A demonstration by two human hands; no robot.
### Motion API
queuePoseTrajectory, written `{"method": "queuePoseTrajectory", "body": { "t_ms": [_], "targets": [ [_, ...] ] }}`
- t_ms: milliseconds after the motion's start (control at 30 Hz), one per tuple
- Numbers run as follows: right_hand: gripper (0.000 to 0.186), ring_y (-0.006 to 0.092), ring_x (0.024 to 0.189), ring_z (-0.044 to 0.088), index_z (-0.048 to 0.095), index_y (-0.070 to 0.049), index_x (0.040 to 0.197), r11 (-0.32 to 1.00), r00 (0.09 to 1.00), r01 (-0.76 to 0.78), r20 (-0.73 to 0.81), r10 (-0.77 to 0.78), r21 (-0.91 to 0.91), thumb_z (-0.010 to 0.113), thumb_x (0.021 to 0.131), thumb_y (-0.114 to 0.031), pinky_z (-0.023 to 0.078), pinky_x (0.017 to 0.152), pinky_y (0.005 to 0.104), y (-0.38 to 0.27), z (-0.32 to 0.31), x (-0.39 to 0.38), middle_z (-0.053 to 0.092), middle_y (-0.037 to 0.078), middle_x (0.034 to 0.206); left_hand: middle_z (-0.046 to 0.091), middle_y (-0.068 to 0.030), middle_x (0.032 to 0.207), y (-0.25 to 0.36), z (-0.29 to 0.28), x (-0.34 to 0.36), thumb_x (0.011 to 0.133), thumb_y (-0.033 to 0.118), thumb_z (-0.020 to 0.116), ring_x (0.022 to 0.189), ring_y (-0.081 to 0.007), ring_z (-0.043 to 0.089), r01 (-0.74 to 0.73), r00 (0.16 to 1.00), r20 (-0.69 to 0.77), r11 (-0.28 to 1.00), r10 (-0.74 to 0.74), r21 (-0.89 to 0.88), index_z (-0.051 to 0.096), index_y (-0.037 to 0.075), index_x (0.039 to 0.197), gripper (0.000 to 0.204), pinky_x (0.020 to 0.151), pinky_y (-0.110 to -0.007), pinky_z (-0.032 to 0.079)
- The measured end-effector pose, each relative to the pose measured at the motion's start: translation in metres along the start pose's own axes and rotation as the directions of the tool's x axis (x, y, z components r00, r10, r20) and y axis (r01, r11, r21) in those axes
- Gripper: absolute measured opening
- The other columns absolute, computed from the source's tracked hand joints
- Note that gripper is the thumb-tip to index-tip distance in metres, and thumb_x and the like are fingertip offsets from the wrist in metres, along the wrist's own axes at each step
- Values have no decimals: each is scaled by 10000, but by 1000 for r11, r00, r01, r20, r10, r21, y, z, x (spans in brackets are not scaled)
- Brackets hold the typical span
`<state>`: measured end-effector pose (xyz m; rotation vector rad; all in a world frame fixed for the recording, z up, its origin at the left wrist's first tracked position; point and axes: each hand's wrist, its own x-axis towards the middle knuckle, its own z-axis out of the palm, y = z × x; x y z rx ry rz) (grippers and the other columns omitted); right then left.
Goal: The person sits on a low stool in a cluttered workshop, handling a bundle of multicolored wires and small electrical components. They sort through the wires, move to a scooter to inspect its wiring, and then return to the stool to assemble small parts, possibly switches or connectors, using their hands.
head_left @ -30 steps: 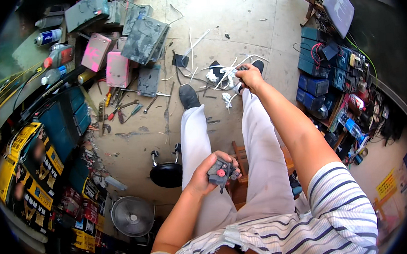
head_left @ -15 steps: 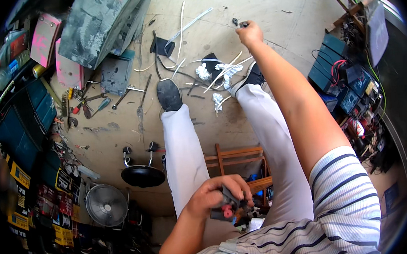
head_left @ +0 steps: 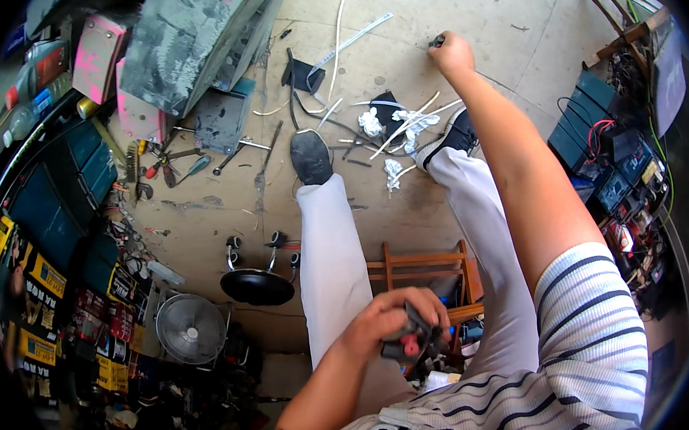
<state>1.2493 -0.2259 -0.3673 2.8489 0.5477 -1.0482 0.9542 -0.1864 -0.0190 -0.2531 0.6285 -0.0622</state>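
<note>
Close to my body, my left hand (head_left: 396, 319) is closed around a dark grey part with a red, knob-like piece (head_left: 409, 345) on it; its exact kind I cannot make out. My right hand (head_left: 455, 54) reaches far out over the floor, its fingers curled round a small dark piece (head_left: 435, 42). Most of that piece is hidden by the fingers. Near my feet lie crumpled white paper (head_left: 369, 123), thin white strips (head_left: 335, 52) and a black square pad (head_left: 304, 76).
Pliers and screwdrivers (head_left: 167, 167) lie on the left, beside a large grey metal box (head_left: 181, 47). A black wheeled stool (head_left: 258, 286), a round fan (head_left: 191, 328) and a wooden chair (head_left: 428, 263) stand nearer me. Teal cases (head_left: 585, 118) line the right side.
A small dark piece that lay on the floor by my right fingertips no longer shows there; the fingers have closed over that spot. My left hand keeps its hold. The whole view has shifted slightly.
</note>
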Motion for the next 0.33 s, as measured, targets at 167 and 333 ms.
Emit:
{"method": "queuePoseTrajectory", "body": {
  "t_ms": [167,333],
  "targets": [
    [344,303,764,655,653,-51,956,921,957,90,222,-185,378,706,656,-210,515,692,389,12,-13,-87,662,184,824,576,-172,972,-18,1,6,884,371,507,902,-266,608,96,984,-155,994,-86,57,562,7,980,380,803,-374,496],
    [486,236,828,648,610,20,1072,816,904,-135,408,-132,562,749,642,-158,505,777,321,32,-83,-216,673,130,850,590,-169,1004,-38,22,-3,894,377,493,922,-309,611,195,950,-255,980,-178,41,560,39,977,353,846,-449,497]
  ]
}}
